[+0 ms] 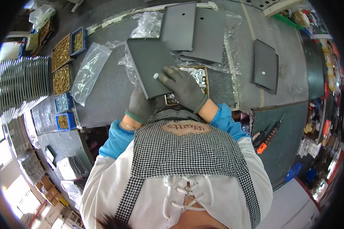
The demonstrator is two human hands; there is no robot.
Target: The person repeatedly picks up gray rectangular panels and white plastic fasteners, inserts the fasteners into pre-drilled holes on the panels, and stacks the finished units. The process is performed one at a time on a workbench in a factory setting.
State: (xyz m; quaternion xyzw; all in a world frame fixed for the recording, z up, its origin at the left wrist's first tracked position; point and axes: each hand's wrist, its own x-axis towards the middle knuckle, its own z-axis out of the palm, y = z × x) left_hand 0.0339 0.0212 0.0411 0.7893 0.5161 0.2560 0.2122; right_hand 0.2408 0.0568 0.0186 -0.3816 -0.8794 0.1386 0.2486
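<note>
A dark grey metal panel (147,57) with folded edges is tilted up in front of me. My left hand (139,106), in a grey work glove, grips its lower left edge, with the fingers partly hidden behind it. A small white round fitting (155,76) sticks out of the panel's face near the lower end. My gloved right hand (185,87) reaches across the panel, its curled fingertips at this fitting; its thumb is not clearly seen. Beneath and beside my right hand stands a cardboard box (207,80) of small white and metal parts.
Grey panels (178,26) with holes lie on the workbench (103,108) at the back. Two stacked panels (264,63) lie right. Small-parts bins (62,80), a plastic bag (90,72) and many upright panels (19,86) stand left. An orange-handled electric screwdriver (267,140) lies right.
</note>
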